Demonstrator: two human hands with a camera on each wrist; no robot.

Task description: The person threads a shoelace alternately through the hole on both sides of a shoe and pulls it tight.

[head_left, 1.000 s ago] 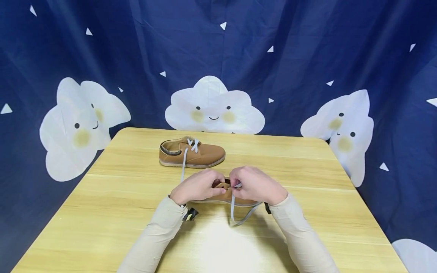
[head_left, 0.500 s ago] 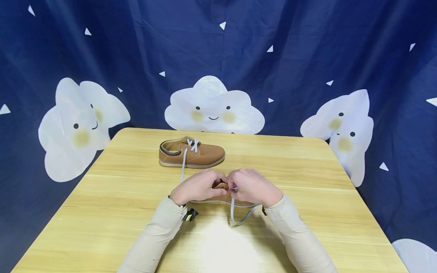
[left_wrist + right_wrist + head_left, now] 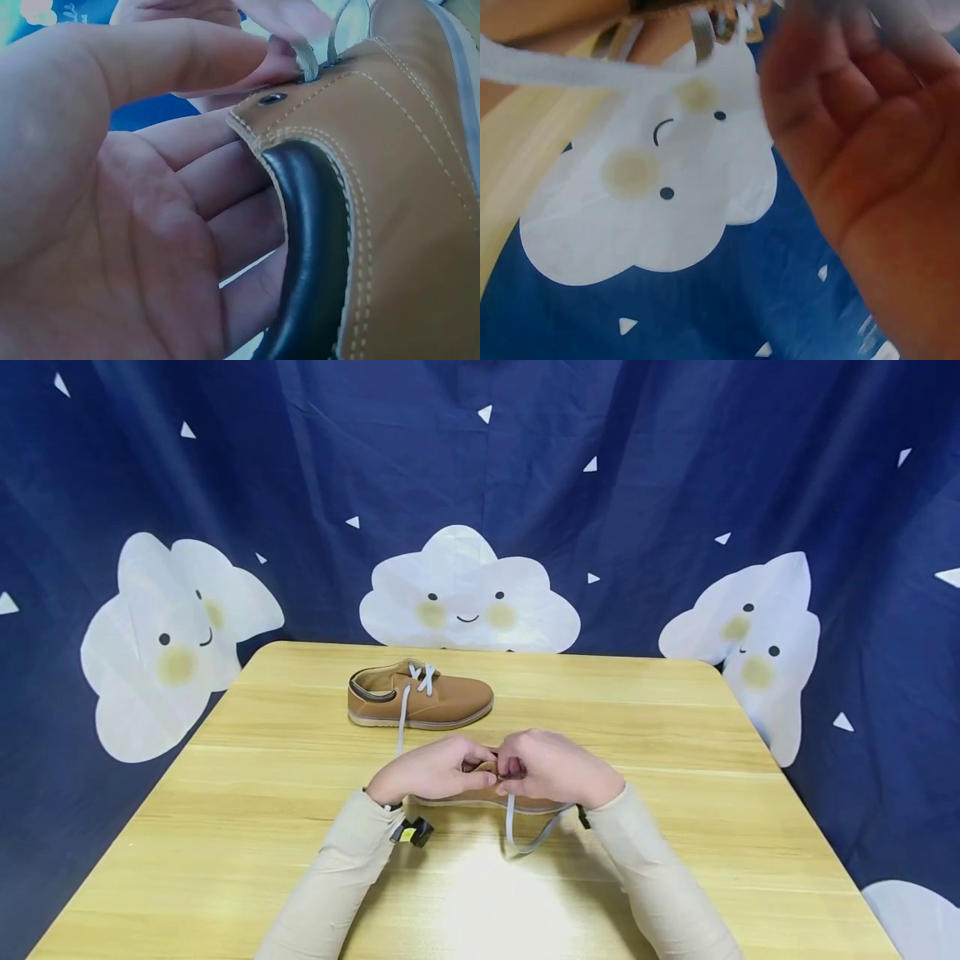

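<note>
A brown leather lace-up shoe (image 3: 536, 806) lies on the near side of the table, toe to the right, largely covered by both hands. My left hand (image 3: 435, 770) holds it at the opening. In the left wrist view the fingers reach behind the flap beside the black padded collar (image 3: 306, 232), with the thumb across above an unlaced eyelet (image 3: 272, 99). My right hand (image 3: 558, 768), fingers bent, pinches at the pale grey shoelace (image 3: 306, 61) by the eyelets; its fingertips are partly hidden. A loop of the lace hangs down in front of the shoe.
A matching brown shoe (image 3: 459, 697) stands farther back, toe to the right, its pale lace (image 3: 402, 720) trailing forward over the table (image 3: 225, 827). A dark blue curtain (image 3: 637, 518) with white clouds surrounds the table's far side and flanks.
My right hand has shifted slightly left along the eyelets, and its fingers have changed position on the lace. The left hand keeps its hold on the shoe, which stays in place.
</note>
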